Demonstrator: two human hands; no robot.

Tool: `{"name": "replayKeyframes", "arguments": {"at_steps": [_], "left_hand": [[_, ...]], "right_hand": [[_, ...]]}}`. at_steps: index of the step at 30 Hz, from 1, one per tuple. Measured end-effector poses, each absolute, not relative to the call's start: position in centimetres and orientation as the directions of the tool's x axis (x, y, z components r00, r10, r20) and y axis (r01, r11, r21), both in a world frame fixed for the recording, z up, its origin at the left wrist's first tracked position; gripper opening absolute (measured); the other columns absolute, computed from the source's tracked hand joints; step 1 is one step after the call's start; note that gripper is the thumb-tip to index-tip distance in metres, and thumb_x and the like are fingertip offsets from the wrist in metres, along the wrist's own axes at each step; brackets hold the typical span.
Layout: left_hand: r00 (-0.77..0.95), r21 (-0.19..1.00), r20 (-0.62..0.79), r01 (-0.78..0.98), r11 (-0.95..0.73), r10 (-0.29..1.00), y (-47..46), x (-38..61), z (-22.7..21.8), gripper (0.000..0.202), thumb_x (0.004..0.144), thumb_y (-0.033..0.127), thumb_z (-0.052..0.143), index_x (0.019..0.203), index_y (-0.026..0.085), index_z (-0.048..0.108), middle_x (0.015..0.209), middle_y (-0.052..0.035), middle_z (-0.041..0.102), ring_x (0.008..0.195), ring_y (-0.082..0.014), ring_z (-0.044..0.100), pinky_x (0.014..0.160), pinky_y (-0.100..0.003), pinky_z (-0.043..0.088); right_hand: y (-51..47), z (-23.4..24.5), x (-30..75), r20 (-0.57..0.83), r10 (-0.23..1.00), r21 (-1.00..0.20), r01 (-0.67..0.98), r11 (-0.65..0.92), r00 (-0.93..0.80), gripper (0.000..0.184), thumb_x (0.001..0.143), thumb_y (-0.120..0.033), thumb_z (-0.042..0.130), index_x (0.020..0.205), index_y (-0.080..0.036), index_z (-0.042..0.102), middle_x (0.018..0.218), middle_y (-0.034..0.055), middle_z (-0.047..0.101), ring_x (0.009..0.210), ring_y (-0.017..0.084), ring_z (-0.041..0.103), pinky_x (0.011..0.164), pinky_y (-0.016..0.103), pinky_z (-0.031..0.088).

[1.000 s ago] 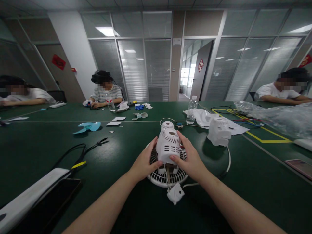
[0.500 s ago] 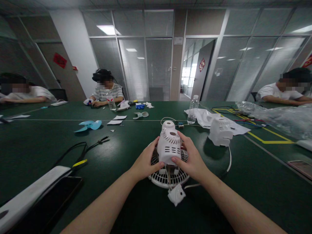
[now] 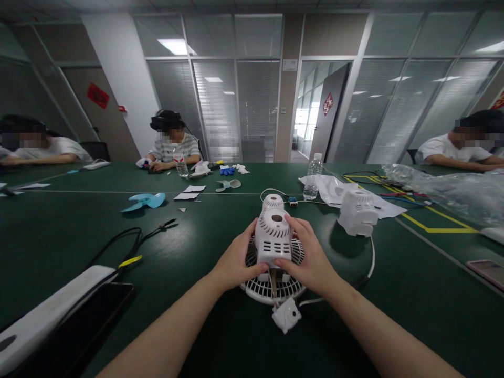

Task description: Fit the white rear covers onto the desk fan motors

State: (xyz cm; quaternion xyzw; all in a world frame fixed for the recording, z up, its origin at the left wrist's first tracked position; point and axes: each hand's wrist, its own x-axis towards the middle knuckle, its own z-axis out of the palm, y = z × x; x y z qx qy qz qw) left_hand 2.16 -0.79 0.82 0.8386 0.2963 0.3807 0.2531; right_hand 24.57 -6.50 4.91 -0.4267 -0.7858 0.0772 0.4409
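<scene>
A white, slotted fan motor cover (image 3: 274,239) is gripped from both sides in front of me. My left hand (image 3: 240,257) presses its left side, thumb at the lower front edge. On the opposite side, my right hand (image 3: 309,254) has its fingers along the top and its thumb near the bottom edge. Beneath the cover lies a round white fan grille (image 3: 262,291), partly hidden by the cover and hands. A small white plastic part (image 3: 286,315) hangs by a wire at the grille's near edge. Another white vented housing (image 3: 272,200) stands just behind the cover.
To the right sits a white motor housing (image 3: 357,212) with a cable. Behind are a water bottle (image 3: 313,178) and plastic wrap (image 3: 452,186). Leftward lie blue fan blades (image 3: 144,201), a grey fan blade (image 3: 228,185), a white power bank-like box (image 3: 55,315) and a black phone (image 3: 90,325).
The cover has tipped slightly within my hands, and my right thumb has shifted a little left. The view has moved very slightly; other things stay put.
</scene>
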Motion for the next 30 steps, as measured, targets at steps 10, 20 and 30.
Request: {"name": "replayKeyframes", "arguments": {"at_steps": [10, 20, 30], "left_hand": [[0.528, 0.640, 0.475, 0.342, -0.688, 0.704, -0.94, 2.31, 1.00, 0.103, 0.076, 0.056, 0.069, 0.153, 0.023, 0.010, 0.154, -0.0144, 0.033, 0.138, -0.0372, 0.037, 0.113, -0.057, 0.030], [0.532, 0.656, 0.488, 0.300, -0.692, 0.692, -1.39, 2.54, 1.77, 0.101, 0.075, 0.053, 0.071, 0.153, 0.025, 0.012, 0.153, -0.0129, 0.036, 0.136, -0.0349, 0.039, 0.113, -0.054, 0.031], [0.522, 0.691, 0.480, 0.270, -0.671, 0.705, -0.99, 2.34, 0.87, 0.101, 0.075, 0.059, 0.069, 0.152, 0.023, 0.013, 0.155, -0.0150, 0.030, 0.138, -0.0383, 0.036, 0.113, -0.057, 0.030]], "right_hand": [[-6.33, 4.48, 24.55, 0.636, 0.724, -0.486, 0.591, 0.644, -0.267, 0.090, 0.079, -0.034, 0.073, 0.151, -0.031, 0.019, 0.149, 0.0090, 0.031, 0.139, 0.029, 0.032, 0.115, 0.050, 0.033], [-6.21, 4.32, 24.45, 0.604, 0.740, -0.509, 0.572, 0.643, -0.295, 0.088, 0.082, -0.034, 0.069, 0.152, -0.032, 0.015, 0.154, 0.0082, 0.025, 0.143, 0.028, 0.026, 0.118, 0.051, 0.027], [-6.34, 4.46, 24.55, 0.603, 0.749, -0.515, 0.583, 0.628, -0.275, 0.089, 0.081, -0.038, 0.070, 0.152, -0.032, 0.016, 0.155, 0.0094, 0.031, 0.141, 0.032, 0.033, 0.113, 0.056, 0.032]]}}
